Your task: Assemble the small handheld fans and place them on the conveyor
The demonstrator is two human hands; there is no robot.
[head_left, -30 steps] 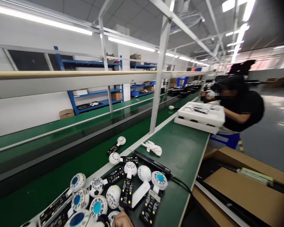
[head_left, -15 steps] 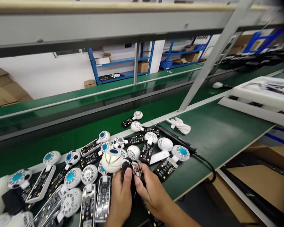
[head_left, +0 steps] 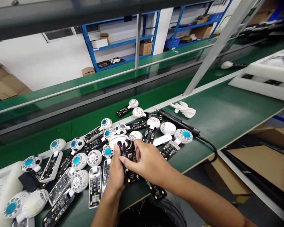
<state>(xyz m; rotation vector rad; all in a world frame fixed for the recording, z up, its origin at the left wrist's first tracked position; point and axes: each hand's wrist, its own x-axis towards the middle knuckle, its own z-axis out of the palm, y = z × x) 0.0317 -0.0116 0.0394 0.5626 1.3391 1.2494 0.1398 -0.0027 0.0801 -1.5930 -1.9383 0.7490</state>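
Observation:
My left hand (head_left: 117, 171) is closed around the left side of a device with a white ball-shaped head (head_left: 118, 138) and a black body. A black circuit board (head_left: 132, 177) with yellow LEDs lies at the body's open face. My right hand (head_left: 146, 159) pinches this board near its upper end; its fingertips are partly hidden. Thin wires show by the neck. Beside my hands, several similar devices lie on the green bench (head_left: 210, 126), such as a ball-headed one (head_left: 94, 157). Another circuit board (head_left: 157, 191) lies at the bench edge below my right wrist.
A black pen-shaped tool (head_left: 180, 123) with a thin tip and cable lies right of the devices, near a white glove (head_left: 184, 109). White foam trays (head_left: 262, 72) stand at the right, another (head_left: 13, 189) at the left. A metal post (head_left: 203, 63) rises behind. Cardboard boxes (head_left: 255, 167) sit below.
My right hand has moved from pinching thin wires at the neck to gripping the circuit board, which now faces up. The white head has tipped away, and the camera view has tilted down.

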